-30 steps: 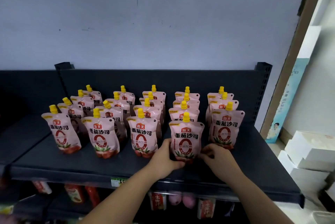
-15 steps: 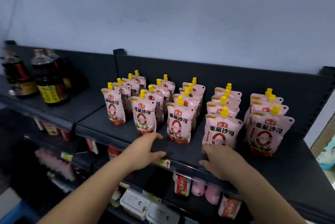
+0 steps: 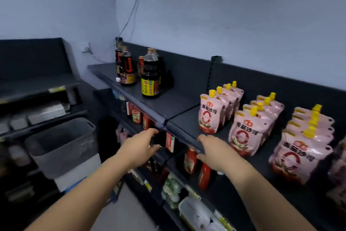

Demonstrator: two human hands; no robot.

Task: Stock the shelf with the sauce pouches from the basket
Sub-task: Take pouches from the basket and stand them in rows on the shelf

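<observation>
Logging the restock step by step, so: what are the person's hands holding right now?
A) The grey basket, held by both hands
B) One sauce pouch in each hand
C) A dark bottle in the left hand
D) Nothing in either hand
D: the left hand and the right hand hold nothing and hang in front of the shelf edge, while the sauce pouches stand on the shelf.

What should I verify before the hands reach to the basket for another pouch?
1. Left hand free: ok, holds nothing.
2. Right hand free: ok, holds nothing.
3. Sauce pouches on the shelf upright: ok, the rows stand.
4. Basket in view: ok, at the left, lower than the shelf.
5. Pouches left in the basket: cannot tell, its inside is blurred.
6. Bare room on the shelf: ok, left of the pouches.
</observation>
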